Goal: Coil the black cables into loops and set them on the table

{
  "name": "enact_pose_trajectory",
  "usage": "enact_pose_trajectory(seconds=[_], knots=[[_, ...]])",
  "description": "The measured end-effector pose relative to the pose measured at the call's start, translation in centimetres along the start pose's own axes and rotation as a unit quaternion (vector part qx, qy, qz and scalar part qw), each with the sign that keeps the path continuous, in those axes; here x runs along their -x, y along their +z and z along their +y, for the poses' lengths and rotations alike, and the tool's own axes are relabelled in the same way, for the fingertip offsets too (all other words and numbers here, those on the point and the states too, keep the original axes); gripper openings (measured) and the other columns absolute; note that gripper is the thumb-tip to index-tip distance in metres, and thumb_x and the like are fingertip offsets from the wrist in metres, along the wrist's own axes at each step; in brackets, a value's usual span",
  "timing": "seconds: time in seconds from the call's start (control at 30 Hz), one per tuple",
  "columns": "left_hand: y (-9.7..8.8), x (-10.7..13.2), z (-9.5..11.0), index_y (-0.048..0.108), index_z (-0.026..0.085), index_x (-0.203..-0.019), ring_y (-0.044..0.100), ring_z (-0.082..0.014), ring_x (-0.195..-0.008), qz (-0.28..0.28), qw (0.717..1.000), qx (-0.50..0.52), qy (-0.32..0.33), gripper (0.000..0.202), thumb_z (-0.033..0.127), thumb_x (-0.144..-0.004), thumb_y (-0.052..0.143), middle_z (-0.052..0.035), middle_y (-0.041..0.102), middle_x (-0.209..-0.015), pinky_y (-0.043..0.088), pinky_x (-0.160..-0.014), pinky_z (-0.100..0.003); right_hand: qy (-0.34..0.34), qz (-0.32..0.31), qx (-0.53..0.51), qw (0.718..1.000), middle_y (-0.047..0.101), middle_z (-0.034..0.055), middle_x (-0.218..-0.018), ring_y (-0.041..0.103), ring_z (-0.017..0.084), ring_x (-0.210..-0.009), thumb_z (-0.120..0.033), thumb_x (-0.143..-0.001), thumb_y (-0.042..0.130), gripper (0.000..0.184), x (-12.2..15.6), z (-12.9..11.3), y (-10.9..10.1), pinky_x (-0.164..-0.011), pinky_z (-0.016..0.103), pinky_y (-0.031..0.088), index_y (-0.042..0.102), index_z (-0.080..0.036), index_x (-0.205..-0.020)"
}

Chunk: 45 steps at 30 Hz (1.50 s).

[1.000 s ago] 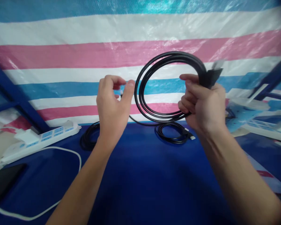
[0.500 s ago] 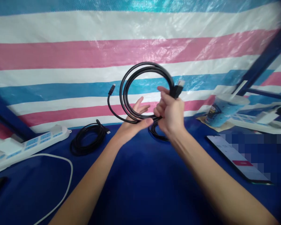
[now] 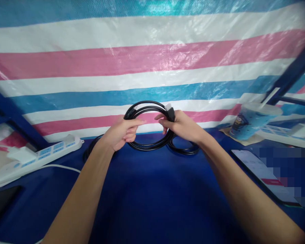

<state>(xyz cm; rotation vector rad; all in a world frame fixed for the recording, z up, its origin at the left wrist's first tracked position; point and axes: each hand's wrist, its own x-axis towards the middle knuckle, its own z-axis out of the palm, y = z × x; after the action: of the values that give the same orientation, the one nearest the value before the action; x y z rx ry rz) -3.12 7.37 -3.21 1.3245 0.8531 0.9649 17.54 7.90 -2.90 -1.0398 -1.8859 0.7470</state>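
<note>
A coiled black cable [image 3: 148, 148] is held up between my two hands, just above the blue table. My left hand [image 3: 123, 132] is closed around the left side of the loops, near one plug end. On the right side my right hand [image 3: 179, 123] grips the loops beside a black plug with a light tip [image 3: 169, 111]. Behind and below my right hand lies another coiled black cable [image 3: 184, 151] on the table. One more black coil [image 3: 90, 147] lies at the left, mostly hidden by my left wrist and forearm.
A white power strip [image 3: 58, 149] with a white cord [image 3: 61, 166] lies at the left, near a black flat object [image 3: 3, 203]. At the right are a blue cup with a straw [image 3: 252, 122], another power strip [image 3: 277, 134] and a phone [image 3: 256, 173]. A striped sheet [image 3: 142, 61] hangs behind.
Both hands have lowered the coil towards the table. My left hand has gone from open fingers under the loops to closed on their left side, and the loose plug end is now gathered in.
</note>
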Motion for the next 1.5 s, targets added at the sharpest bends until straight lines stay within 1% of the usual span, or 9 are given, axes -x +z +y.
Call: enact_pose_trajectory(seconds=[0.13,0.23,0.33,0.4,0.63,0.9,1.1,1.33,1.5], knots=[[2.0,0.1,-0.2,0.036,0.019,-0.053,0.026,-0.0027,-0.034,-0.056,0.996,-0.046,-0.056,0.041,0.030,-0.072,0.071,0.0085,0.028,-0.043,0.032,-0.038,-0.020,-0.071,0.073,0.122,0.987,0.060,0.0038,-0.073,0.051,0.015,-0.066,-0.011,-0.077,0.057,0.013,0.5,-0.9,-1.0,-0.062,0.027,0.036,0.065,-0.010,-0.086],[2.9,0.1,-0.3,0.043,0.019,-0.062,0.026,-0.0029,-0.036,-0.058,0.991,-0.095,-0.068,0.034,0.031,-0.069,0.074,0.0087,0.031,-0.046,0.027,-0.036,-0.019,-0.148,-0.011,0.198,0.969,0.063,0.0023,-0.080,0.053,0.013,-0.065,-0.004,-0.076,0.051,0.032,0.9,-1.5,-0.5,-0.061,0.025,0.038,0.064,-0.014,-0.103],[2.6,0.1,0.1,0.051,0.017,-0.070,0.022,-0.0013,-0.036,-0.019,0.997,-0.070,-0.030,0.022,0.025,-0.072,0.072,0.0095,0.028,-0.049,0.017,-0.034,-0.016,-0.119,-0.092,0.122,0.981,0.062,-0.0007,-0.080,0.052,0.008,-0.049,-0.005,-0.080,0.047,0.051,1.1,-1.7,0.1,-0.050,0.021,0.040,0.051,-0.021,-0.128],[2.1,0.3,0.9,0.049,0.016,-0.065,0.018,-0.0006,-0.034,0.013,1.000,-0.005,0.015,0.020,0.020,-0.077,0.065,0.0099,0.025,-0.046,0.016,-0.034,-0.016,-0.081,-0.057,0.029,0.995,0.060,-0.0023,-0.078,0.051,0.007,-0.043,-0.012,-0.085,0.049,0.060,1.0,-1.6,0.2,-0.043,0.021,0.041,0.033,-0.025,-0.141],[3.2,1.5,2.7,0.034,0.017,-0.050,0.017,-0.0016,-0.030,0.022,0.981,0.149,0.118,0.038,0.017,-0.083,0.052,0.0086,0.017,-0.042,0.021,-0.032,-0.016,-0.003,0.102,-0.271,0.957,0.031,-0.0109,-0.040,0.030,0.005,-0.030,-0.019,-0.084,0.056,0.008,0.5,-2.2,0.6,-0.034,0.020,0.037,0.061,-0.014,-0.086],[5.3,0.8,1.1,0.037,0.017,-0.052,0.032,-0.0032,-0.033,-0.010,0.963,0.221,0.154,0.040,0.025,-0.090,0.046,0.0074,0.026,-0.042,0.039,-0.045,-0.017,0.033,0.219,-0.369,0.902,0.015,-0.0119,-0.044,0.011,0.004,-0.034,-0.017,-0.086,0.051,0.009,0.5,-2.5,0.2,-0.031,0.018,0.018,0.060,-0.018,-0.087],[5.2,1.7,2.3,0.038,0.018,-0.047,0.035,-0.0061,-0.026,-0.073,0.972,0.188,0.120,0.058,0.056,-0.090,0.035,0.0053,0.029,-0.034,0.036,-0.036,-0.022,0.089,0.052,-0.206,0.973,0.027,-0.0097,-0.042,0.021,0.004,-0.031,-0.012,-0.081,0.055,0.010,1.4,-3.3,-1.5,-0.030,0.018,0.023,0.064,-0.015,-0.084],[6.4,1.4,1.8,0.052,0.017,-0.063,0.039,-0.0056,-0.030,-0.049,0.984,0.169,0.015,0.048,0.058,-0.086,0.044,0.0065,0.038,-0.042,0.040,-0.040,-0.022,-0.013,0.111,0.071,0.991,0.039,-0.0052,-0.040,0.031,0.004,-0.034,-0.011,-0.082,0.059,0.024,1.7,-3.8,-2.4,-0.031,0.019,0.020,0.060,-0.014,-0.058],[6.4,1.0,1.6,0.053,0.018,-0.071,0.046,-0.0066,-0.039,0.038,0.979,0.178,0.089,0.043,0.055,-0.088,0.041,0.0046,0.045,-0.052,0.043,-0.046,-0.022,-0.014,0.249,0.056,0.967,0.037,-0.0062,-0.042,0.030,0.005,-0.036,-0.014,-0.082,0.056,0.014,1.1,-2.5,-3.3,-0.034,0.019,0.018,0.069,-0.016,-0.078]])
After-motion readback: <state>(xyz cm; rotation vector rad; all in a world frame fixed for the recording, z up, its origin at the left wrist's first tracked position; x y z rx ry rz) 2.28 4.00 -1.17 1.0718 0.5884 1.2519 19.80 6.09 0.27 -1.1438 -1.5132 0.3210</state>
